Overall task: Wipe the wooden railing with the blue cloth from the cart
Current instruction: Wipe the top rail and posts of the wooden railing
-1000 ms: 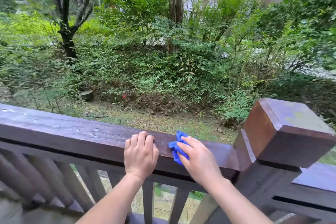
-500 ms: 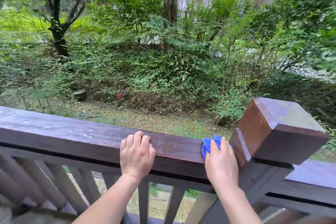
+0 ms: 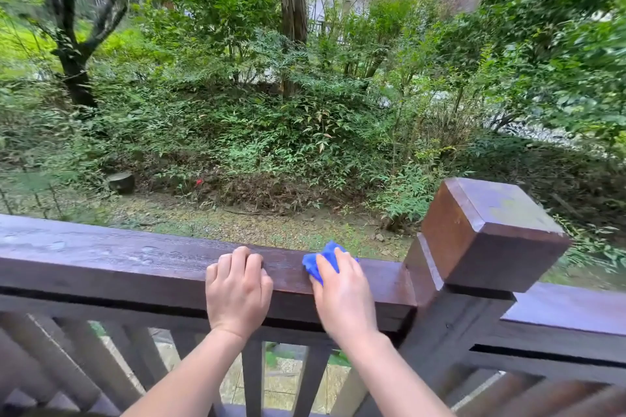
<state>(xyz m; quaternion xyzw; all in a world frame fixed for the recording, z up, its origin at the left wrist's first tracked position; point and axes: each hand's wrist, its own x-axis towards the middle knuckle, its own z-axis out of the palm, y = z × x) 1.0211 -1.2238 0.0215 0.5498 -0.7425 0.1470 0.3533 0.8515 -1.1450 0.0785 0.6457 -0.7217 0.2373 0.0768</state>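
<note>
Two hands on wooden railing [image 3: 118,261]: left hand [image 3: 237,291] grips its top edge; right hand [image 3: 342,294] clutches the bunched blue cloth [image 3: 321,259] on the rail top, near the post [image 3: 487,234]. I judge cloth soft, light; best held bunched under the palm.

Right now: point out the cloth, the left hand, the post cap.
cloth [image 3: 311,264]: head view, blue fold beside the fingers.
left hand [image 3: 237,294]: head view, back of the hand.
post cap [image 3: 491,210]: head view, top face.
</note>
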